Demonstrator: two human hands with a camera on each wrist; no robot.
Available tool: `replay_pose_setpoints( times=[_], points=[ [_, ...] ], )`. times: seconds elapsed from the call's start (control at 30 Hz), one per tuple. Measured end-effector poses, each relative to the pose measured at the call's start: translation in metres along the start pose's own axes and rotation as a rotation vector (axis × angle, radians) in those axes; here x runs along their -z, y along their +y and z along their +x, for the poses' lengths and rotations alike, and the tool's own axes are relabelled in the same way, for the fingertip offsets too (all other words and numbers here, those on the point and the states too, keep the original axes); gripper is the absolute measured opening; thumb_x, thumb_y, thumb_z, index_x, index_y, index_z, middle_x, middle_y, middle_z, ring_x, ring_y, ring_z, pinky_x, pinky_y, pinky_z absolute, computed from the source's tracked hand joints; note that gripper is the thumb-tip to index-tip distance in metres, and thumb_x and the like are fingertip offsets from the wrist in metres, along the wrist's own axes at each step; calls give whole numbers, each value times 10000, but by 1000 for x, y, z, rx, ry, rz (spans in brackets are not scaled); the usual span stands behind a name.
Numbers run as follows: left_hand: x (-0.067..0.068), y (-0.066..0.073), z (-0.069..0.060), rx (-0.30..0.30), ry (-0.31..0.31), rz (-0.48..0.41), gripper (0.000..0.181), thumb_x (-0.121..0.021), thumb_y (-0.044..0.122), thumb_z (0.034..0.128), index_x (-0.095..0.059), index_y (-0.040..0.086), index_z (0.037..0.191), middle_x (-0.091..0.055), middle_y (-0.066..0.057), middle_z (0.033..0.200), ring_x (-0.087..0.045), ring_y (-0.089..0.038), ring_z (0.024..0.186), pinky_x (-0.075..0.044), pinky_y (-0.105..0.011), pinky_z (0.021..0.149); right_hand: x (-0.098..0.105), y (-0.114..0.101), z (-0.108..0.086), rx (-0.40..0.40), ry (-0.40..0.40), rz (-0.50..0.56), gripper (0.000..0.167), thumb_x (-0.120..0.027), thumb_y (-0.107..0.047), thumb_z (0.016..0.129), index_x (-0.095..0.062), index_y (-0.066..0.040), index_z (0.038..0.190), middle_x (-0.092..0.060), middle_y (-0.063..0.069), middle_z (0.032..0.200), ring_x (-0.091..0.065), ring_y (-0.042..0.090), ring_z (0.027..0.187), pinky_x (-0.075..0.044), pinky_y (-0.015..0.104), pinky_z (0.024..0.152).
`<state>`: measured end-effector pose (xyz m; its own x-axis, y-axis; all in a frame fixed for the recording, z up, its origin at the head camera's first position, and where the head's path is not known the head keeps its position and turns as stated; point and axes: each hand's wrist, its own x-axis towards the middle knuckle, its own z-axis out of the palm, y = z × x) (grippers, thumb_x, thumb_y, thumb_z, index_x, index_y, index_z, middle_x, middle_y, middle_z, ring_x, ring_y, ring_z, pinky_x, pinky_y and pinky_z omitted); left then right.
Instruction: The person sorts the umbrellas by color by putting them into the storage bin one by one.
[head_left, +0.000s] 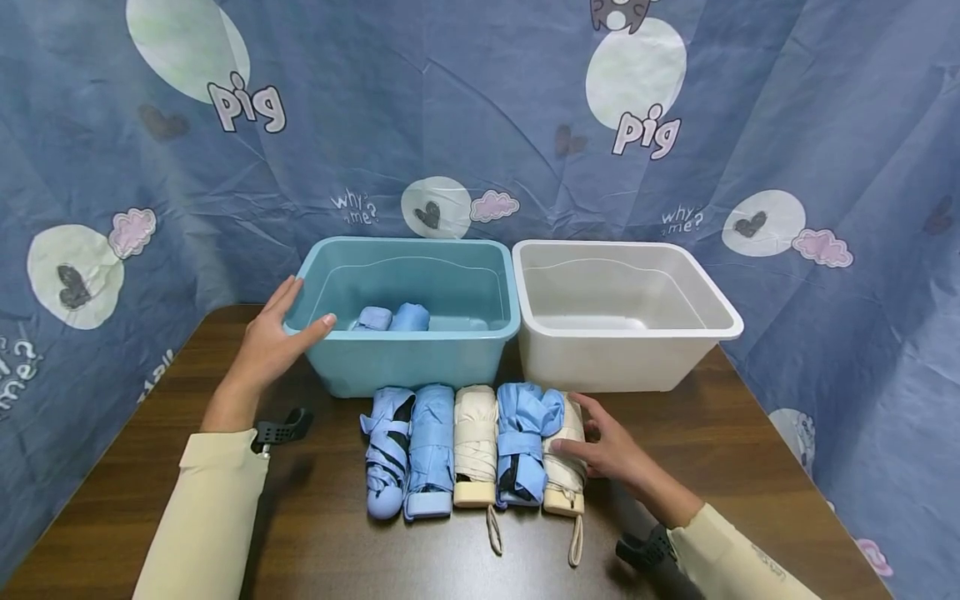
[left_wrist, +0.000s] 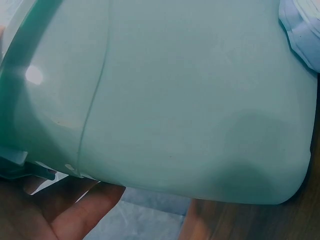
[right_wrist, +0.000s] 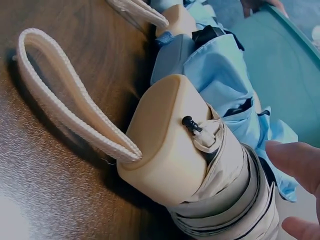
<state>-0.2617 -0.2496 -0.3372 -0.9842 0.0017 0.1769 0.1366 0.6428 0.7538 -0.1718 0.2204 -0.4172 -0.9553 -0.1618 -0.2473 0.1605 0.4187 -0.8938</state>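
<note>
Five folded umbrellas lie side by side. From the left they are a periwinkle one [head_left: 388, 450], a blue one [head_left: 431, 450], a cream one [head_left: 475, 433], a loosely wrapped light-blue one [head_left: 520, 442] and a second cream umbrella [right_wrist: 225, 195] with a wrist loop. My right hand [head_left: 611, 446] is at this last umbrella, thumb over its left part and fingers near its far end. Thumb and finger are spread apart in the right wrist view. My left hand [head_left: 273, 337] rests at the left rim of the teal bin [head_left: 420, 358], fingers extended, thumb over the front corner.
Two blue rolled bundles [head_left: 410, 317] are inside the teal bin, their lower parts hidden by its front wall. A white bin [head_left: 615, 358] stands against its right side. Both are on a brown wooden table [head_left: 330, 542], with a patterned blue cloth [head_left: 465, 100] behind.
</note>
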Motion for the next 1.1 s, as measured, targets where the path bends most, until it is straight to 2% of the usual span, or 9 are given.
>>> replay_pose_setpoints(
  times=[0.13,0.3,0.5,0.63,0.77,0.97,1.1],
  points=[
    [0,-1,-1,5,-3,-2,902,-624,511,883,-120,189,1559,-39,-28,1624,-112,-406,1441,-196,-700,1041,-3,-4,2,20,-6,-75,819,-786,-271,814,-338,-181,1493,-532,242,1176,-580,268,886,-558,395,609],
    [1,-2,-3,12,1,6,905,-620,516,885,-119,179,1559,-41,-38,1624,-115,-413,1439,-199,-698,1041,-6,-7,6,77,16,-227,803,-791,-309,805,-390,-152,1482,-581,226,1135,-574,237,836,-526,344,599],
    [0,-2,-1,11,-12,4,906,-614,526,885,-110,188,1559,-32,-31,1625,-90,-408,1445,-187,-703,1042,-8,-10,8,140,46,-386,792,-782,-355,807,-413,-134,1472,-504,286,1181,-497,303,971,-468,428,788],
    [1,-1,-1,8,-11,2,905,-614,524,885,-113,186,1559,-37,-42,1624,-88,-408,1446,-185,-702,1044,-8,-10,8,130,41,-403,797,-774,-356,815,-398,-126,1479,-441,350,1299,-450,402,1136,-437,551,896],
    [1,0,-2,14,-10,2,910,-617,527,881,-113,188,1559,-35,-33,1625,-86,-405,1447,-185,-700,1046,-7,-9,8,137,31,-408,801,-766,-337,826,-377,-96,1484,-390,345,1410,-363,479,1288,-342,640,992],
    [1,0,-2,24,-13,-4,917,-619,536,877,-109,197,1559,-29,-16,1625,-83,-397,1449,-184,-699,1047,-7,-10,6,167,36,-421,814,-786,-304,802,-389,-76,1475,-442,271,1418,-368,487,1299,-328,626,1017],
    [0,0,-2,27,-15,-5,920,-620,541,874,-108,203,1560,-26,2,1625,-88,-390,1450,-188,-696,1048,-6,-10,3,188,31,-434,811,-804,-259,775,-414,-56,1455,-475,267,1391,-406,470,1283,-348,617,1006]
  ],
)
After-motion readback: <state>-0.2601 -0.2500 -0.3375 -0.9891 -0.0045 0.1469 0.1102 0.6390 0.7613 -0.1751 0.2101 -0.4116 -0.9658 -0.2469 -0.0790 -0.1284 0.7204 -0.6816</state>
